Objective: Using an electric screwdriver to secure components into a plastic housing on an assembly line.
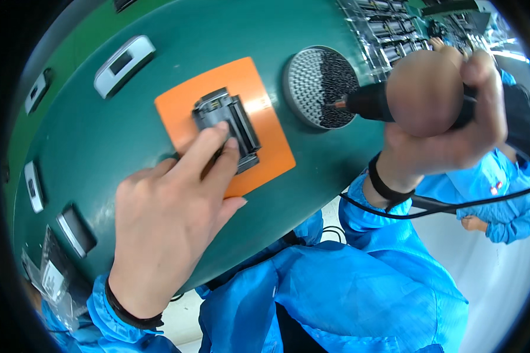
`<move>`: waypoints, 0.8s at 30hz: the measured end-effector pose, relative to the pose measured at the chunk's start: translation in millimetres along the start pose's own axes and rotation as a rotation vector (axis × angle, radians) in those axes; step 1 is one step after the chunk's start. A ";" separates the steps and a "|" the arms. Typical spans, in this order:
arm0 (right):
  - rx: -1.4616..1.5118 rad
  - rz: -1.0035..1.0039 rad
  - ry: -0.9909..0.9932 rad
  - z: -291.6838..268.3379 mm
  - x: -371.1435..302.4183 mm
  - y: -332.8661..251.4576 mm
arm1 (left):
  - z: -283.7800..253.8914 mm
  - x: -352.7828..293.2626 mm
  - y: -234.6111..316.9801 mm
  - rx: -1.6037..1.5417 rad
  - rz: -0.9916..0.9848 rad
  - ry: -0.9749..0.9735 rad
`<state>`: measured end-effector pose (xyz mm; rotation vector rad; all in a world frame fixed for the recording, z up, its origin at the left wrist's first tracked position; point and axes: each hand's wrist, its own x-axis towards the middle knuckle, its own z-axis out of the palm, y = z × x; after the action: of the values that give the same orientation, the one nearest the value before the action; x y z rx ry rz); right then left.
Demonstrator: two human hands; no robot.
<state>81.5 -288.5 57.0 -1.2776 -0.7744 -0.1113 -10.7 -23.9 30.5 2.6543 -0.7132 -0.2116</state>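
Observation:
A black plastic housing (pixel 245 127) lies on an orange mat (pixel 269 135) in the middle of the green table. My left hand (pixel 176 188) rests on it, fingers stretched out and fingertips pressing its near side. My right hand (pixel 447 117) is wrapped round a black electric screwdriver (pixel 368 102), held nearly level. The driver's tip is at a round grey dish (pixel 303 82) with a grid of holes; small dark screws fill the dish's right half. Whether a screw sits on the tip is too small to tell. A blurred round patch covers part of my right hand.
White-and-grey devices (pixel 125 65) stand along the table's left side, with a dark-topped one (pixel 76 230) nearer. Clear plastic bags (pixel 56 282) lie at lower left. Clear trays of black parts (pixel 388 32) sit at the far right. A black cable (pixel 430 212) hangs at right, near a blue-clad person (pixel 500 194).

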 end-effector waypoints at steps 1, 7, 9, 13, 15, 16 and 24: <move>-0.040 -0.015 0.031 -0.4 -2.5 2.7 | -2.0 0.9 1.6 0.031 -0.012 0.004; -0.063 -0.092 0.072 -3.8 -14.4 25.5 | -2.7 0.7 10.2 0.084 -0.033 -0.025; -0.042 -0.103 0.064 -4.2 -14.6 28.0 | -3.1 0.7 11.2 0.082 -0.038 -0.023; -0.028 -0.111 0.042 -6.3 -13.6 30.3 | -5.7 2.1 13.2 0.074 -0.047 -0.032; -0.055 -0.124 0.076 -3.7 -14.8 29.1 | -4.4 0.8 12.1 0.075 -0.031 -0.016; -0.053 -0.122 0.075 -2.1 -14.6 28.7 | -4.1 -0.1 11.7 0.075 -0.034 -0.017; 0.000 -0.028 0.044 1.7 -12.1 20.6 | -4.0 -0.9 9.6 0.075 -0.028 -0.002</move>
<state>81.6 -284.4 33.4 -1.2604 -0.7545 -0.1621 -14.8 -29.8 38.1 2.7374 -0.6983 -0.1992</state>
